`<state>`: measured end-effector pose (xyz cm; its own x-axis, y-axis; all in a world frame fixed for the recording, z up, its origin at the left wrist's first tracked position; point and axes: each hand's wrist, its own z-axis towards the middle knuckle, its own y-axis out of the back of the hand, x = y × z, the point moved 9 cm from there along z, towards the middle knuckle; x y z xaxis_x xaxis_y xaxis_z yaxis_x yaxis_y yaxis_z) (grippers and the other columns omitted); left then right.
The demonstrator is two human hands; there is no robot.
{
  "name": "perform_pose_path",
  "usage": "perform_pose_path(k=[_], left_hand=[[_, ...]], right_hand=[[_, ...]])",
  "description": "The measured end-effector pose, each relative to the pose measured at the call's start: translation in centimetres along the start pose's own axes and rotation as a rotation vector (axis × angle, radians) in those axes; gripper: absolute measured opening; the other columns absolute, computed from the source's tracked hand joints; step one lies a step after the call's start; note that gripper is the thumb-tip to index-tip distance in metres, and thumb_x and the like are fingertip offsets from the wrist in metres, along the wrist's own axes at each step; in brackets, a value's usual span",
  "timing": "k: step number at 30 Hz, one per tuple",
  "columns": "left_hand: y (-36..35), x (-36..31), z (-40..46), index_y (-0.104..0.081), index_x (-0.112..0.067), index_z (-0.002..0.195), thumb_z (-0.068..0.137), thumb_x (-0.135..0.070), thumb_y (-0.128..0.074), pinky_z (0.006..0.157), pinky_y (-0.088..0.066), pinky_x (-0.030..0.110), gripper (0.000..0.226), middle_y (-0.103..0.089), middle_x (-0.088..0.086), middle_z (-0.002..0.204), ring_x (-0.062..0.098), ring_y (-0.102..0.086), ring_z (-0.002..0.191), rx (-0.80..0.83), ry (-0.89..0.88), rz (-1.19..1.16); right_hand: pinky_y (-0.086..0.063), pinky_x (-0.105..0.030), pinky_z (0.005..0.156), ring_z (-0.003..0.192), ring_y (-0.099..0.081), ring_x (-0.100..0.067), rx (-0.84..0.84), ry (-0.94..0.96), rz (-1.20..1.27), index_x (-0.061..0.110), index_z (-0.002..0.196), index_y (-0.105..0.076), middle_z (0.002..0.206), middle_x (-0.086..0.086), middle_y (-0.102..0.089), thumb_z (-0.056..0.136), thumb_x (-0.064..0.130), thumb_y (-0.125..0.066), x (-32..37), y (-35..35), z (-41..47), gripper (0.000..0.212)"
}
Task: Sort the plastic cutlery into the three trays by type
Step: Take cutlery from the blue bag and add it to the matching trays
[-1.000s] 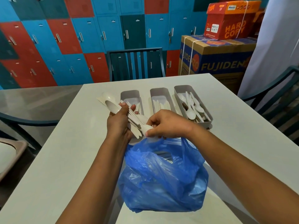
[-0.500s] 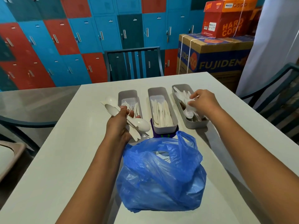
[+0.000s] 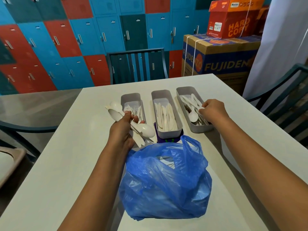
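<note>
A mixed bundle of white cutlery (image 3: pixel 133 125) was gripped in the left hand (image 3: pixel 122 130), fingers curled round it, just to the left of the middle tray (image 3: pixel 179 124) and over the near end of the fork tray (image 3: pixel 124 99). Spoon bowls and at least one forked end stuck out of that fist in both directions. The right hand (image 3: pixel 214 110) was held over the spoon tray (image 3: pixel 200 128), to the right of the middle tray, its fingertips pinched on what looked like a spoon handle (image 3: pixel 200 108); whether that piece had been let go could not be told. Knives were seen lying in the middle tray. A blue plastic bag (image 3: pixel 165 182), with more cutlery showing through its mouth, sat on the table (image 3: pixel 66 155) nearer the person than the middle tray.

Several slips were judged possible. The loose bundle could be fanned out and a piece dropped onto the table or into the fork tray beneath, where a spoon would be wrongly sorted. The spoon tray, piled crosswise, could be nudged or a spoon flicked over its wall. The bag's handle could be snagged by a forearm.
</note>
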<state>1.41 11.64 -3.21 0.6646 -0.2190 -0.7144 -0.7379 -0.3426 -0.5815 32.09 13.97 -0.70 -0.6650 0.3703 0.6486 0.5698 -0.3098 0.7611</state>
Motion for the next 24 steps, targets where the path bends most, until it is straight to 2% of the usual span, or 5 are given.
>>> perform_pose_path(k=[4,9,16,21,24], left_hand=[[0.2,0.2,0.1,-0.054,-0.011,0.078,0.095,-0.016,-0.054,0.044,-0.05,0.023,0.018,-0.054,-0.001,0.058,0.003,-0.056,0.04,-0.005,0.025,0.019],[-0.3,0.3,-0.4,-0.052,-0.011,0.075,0.095,-0.015,-0.053,0.05,-0.052,0.027,0.021,-0.054,-0.002,0.044,0.004,-0.054,0.038,0.012,0.039,0.025],[-0.8,0.2,-1.0,-0.054,-0.009,0.078,0.096,-0.011,-0.051,0.065,-0.054,0.03,0.018,-0.051,0.002,0.057,0.008,-0.053,0.053,0.029,0.053,0.021],[-1.8,0.4,-1.0,-0.057,-0.011,0.089,0.098,-0.011,-0.047,0.063,-0.055,0.028,0.014,-0.054,0.001,0.06,0.01,-0.06,0.053,0.105,0.038,0.016],[-2.0,0.4,-0.9,-0.058,-0.014,0.092,0.098,-0.012,-0.046,0.053,-0.054,0.025,0.014,-0.056,-0.001,0.056,0.008,-0.062,0.048,0.135,0.034,0.002]], right_hand=[[-0.046,-0.028,0.064,0.077,-0.057,-0.022,-0.023,0.021,-0.037,0.005,0.102,-0.063,0.09,-0.009,-0.058,0.088,0.019,-0.064,-0.1,0.0,0.0,0.019],[-0.045,-0.028,0.063,0.076,-0.056,-0.021,-0.051,0.038,-0.137,0.007,0.103,-0.063,0.093,-0.01,-0.061,0.087,0.024,-0.065,0.1,0.0,-0.3,0.023],[-0.042,-0.04,0.094,0.121,-0.039,-0.031,-0.152,0.21,-0.275,0.015,0.131,-0.05,0.133,-0.012,-0.042,0.091,0.034,-0.058,4.5,1.2,-3.7,0.045],[-0.042,-0.019,0.066,0.082,-0.057,-0.006,0.317,0.439,0.154,0.015,0.098,-0.069,0.093,0.003,-0.065,0.09,0.033,-0.059,10.4,-3.3,-9.4,0.022],[-0.042,-0.017,0.067,0.072,-0.054,0.002,0.579,0.479,0.212,0.012,0.095,-0.071,0.079,0.01,-0.063,0.09,0.029,-0.061,12.0,-6.1,-12.0,0.02]])
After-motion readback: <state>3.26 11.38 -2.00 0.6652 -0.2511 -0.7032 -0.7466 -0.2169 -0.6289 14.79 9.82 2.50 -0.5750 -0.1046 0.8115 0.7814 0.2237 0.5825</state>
